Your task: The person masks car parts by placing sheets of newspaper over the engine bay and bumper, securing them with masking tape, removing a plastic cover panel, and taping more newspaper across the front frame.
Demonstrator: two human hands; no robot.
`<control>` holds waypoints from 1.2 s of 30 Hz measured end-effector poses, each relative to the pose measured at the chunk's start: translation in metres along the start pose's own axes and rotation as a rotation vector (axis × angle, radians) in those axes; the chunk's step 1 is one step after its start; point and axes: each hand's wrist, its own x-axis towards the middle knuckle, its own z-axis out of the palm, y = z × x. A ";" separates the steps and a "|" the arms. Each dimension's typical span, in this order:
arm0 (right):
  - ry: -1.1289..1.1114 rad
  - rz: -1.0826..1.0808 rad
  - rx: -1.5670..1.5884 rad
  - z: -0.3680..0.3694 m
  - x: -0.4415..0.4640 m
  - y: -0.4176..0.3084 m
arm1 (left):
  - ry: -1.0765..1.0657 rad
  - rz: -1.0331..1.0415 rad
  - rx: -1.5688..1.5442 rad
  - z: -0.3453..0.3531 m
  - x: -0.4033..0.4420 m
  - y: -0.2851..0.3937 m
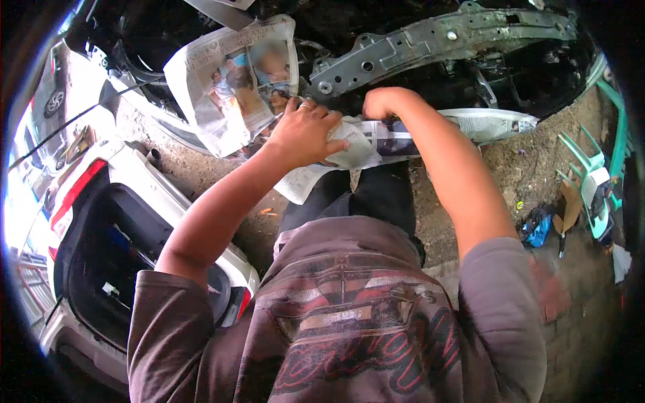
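Sheets of newspaper (353, 144) lie along the front edge of a car's open front end. Pressed onto them is my left hand (306, 134), fingers spread and a ring on one finger. My right hand (393, 104) is curled downward at the paper's inner edge, beside the metal crossmember (416, 50). Its fingertips are hidden, so what it grips cannot be made out. Another printed newspaper sheet (235, 87) stands up to the left of my left hand, draped over the body edge.
A white car with its rear hatch area open (134, 228) stands at the left. Green plastic chair pieces (594, 178), a blue bag (537, 228) and scraps lie on the ground at the right. The dark engine bay (531, 80) lies beyond the crossmember.
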 end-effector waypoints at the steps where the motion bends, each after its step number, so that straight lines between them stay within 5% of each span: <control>1: -0.018 -0.096 0.034 0.003 0.012 0.003 | 0.038 0.024 -0.011 0.000 0.000 -0.002; 7: 0.175 -0.019 0.146 -0.024 -0.055 0.015 | 0.098 0.062 -0.188 -0.004 0.000 -0.017; 11: 0.312 -0.197 0.218 -0.017 -0.077 0.035 | 0.138 0.166 -0.057 0.005 0.003 -0.020; 17: 0.533 -0.171 0.312 -0.008 -0.133 0.001 | -0.095 -0.002 -0.052 -0.007 0.006 -0.006; 19: 0.853 -0.200 0.036 0.003 -0.142 -0.011 | -0.062 0.083 -0.079 -0.012 0.004 -0.009; 23: 0.423 0.093 0.256 -0.013 -0.106 0.012 | -0.250 -0.059 -0.187 -0.024 0.005 -0.010; 25: 0.373 -0.006 0.205 -0.018 -0.091 0.043 | -0.048 0.067 -0.144 -0.006 0.008 -0.019; 27: 0.291 -0.069 0.393 -0.019 -0.083 0.060 | -0.084 0.059 -0.078 -0.013 0.013 -0.018; 31: 0.409 -0.156 0.614 -0.008 -0.082 0.071 | -0.043 0.079 -0.054 -0.004 0.016 -0.023; 34: 0.468 -0.023 0.763 -0.018 -0.102 0.074 | -0.269 -0.029 -0.122 -0.040 0.018 -0.013; 36: 0.573 0.017 0.811 -0.011 -0.100 0.090 | -0.169 0.009 -0.221 -0.026 0.016 -0.030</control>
